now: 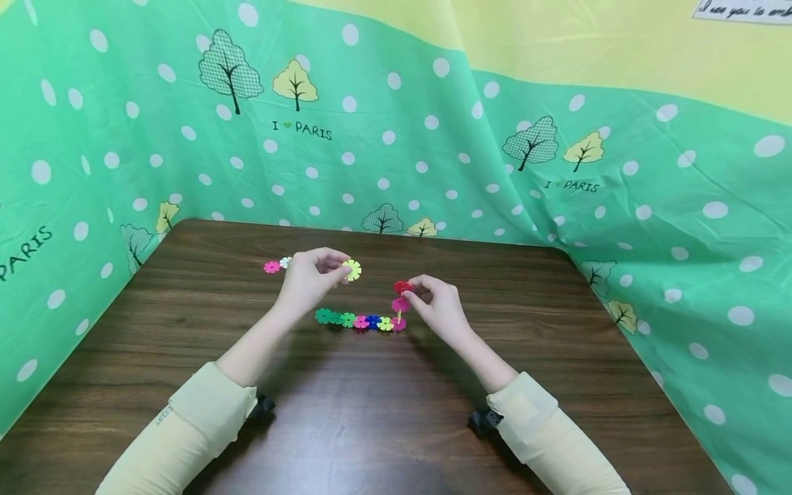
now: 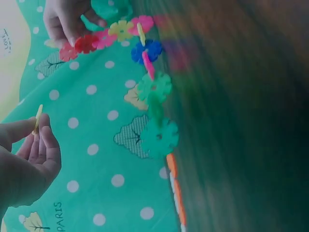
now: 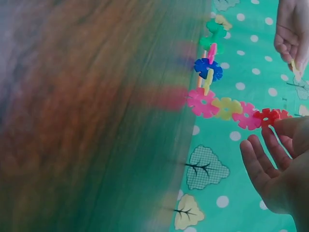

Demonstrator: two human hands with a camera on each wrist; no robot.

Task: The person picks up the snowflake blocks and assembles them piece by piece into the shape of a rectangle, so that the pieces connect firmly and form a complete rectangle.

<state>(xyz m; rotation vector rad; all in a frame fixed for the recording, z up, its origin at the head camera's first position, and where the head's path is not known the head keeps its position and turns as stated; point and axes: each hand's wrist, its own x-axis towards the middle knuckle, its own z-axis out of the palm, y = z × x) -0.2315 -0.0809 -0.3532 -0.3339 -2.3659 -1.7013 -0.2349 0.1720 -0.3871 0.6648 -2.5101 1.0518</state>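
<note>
My left hand [image 1: 312, 275] pinches a yellow notched snowflake disc [image 1: 353, 270] between thumb and fingertips, seen edge-on in the left wrist view. Across from it, my right hand [image 1: 441, 306] pinches a red snowflake disc [image 1: 403, 287] at the top of a linked chain. From there the chain drops through a pink disc [image 1: 400, 304] and a yellow one, then bends at a lower pink disc [image 1: 399, 324]. Leftward along the table run a yellow, a blue disc [image 1: 372, 322], a pink and several green discs [image 1: 324, 315]. The yellow disc is apart from the chain.
Behind my left hand, a pink disc [image 1: 271, 267] and a white disc [image 1: 284, 262] lie on the dark wooden table [image 1: 371, 412]. An orange-and-white row [image 2: 175, 186] shows in the left wrist view. Green dotted cloth [image 1: 346, 158] hangs along the table's back and sides.
</note>
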